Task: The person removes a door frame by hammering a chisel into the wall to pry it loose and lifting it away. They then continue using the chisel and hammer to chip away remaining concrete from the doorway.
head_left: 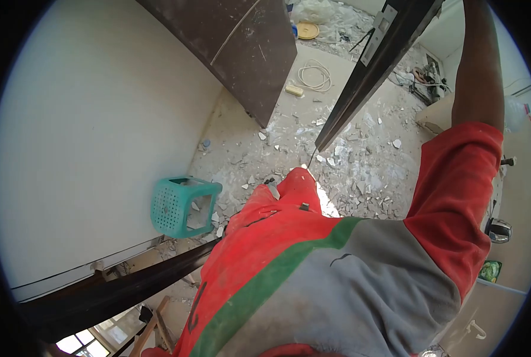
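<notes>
My right arm (pixel 478 71), in a red sleeve, stretches up along the right side, and its hand is cut off by the top edge. Closest to that arm stands a dark door frame post (pixel 360 77) with a metal strike plate (pixel 379 35) on it. My left hand does not show. On the left side, a dark beam (pixel 128 291) runs from the lower left corner to my body. A dark brown door panel (pixel 247 53) stands at the top, left of the post.
Broken rubble (pixel 366 184) covers much of the floor. A green plastic stool (pixel 173 208) lies by the white wall (pixel 99 119). Beyond the door are a coiled white cable (pixel 316 77) and a yellow lid (pixel 307 31). Wooden legs (pixel 152 327) stand at lower left.
</notes>
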A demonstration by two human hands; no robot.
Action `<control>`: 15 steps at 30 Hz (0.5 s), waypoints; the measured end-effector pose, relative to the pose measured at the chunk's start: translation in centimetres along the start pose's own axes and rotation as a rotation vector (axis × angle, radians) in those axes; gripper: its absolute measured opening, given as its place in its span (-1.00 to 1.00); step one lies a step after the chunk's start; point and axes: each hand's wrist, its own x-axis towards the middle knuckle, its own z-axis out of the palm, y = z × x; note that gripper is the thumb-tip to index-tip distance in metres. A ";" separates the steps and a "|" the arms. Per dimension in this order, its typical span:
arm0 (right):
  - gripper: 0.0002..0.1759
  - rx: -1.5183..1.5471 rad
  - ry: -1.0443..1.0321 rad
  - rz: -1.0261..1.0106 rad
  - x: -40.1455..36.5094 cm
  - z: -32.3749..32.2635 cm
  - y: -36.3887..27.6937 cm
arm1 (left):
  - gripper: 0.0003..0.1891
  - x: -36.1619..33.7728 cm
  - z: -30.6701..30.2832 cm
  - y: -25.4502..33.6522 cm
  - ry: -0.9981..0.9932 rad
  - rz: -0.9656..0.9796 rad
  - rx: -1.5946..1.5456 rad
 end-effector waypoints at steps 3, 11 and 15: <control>-0.23 0.017 -0.012 -0.016 4.0 -1.3 3.3 | -0.30 -1.9 2.4 4.7 0.008 -0.014 -0.026; -0.15 0.111 -0.102 -0.076 13.3 -4.7 15.3 | -0.15 -8.8 5.7 17.9 0.056 -0.022 -0.022; -0.11 0.123 -0.125 -0.084 18.0 -6.2 21.2 | -0.08 -12.1 8.5 24.5 0.046 -0.018 -0.013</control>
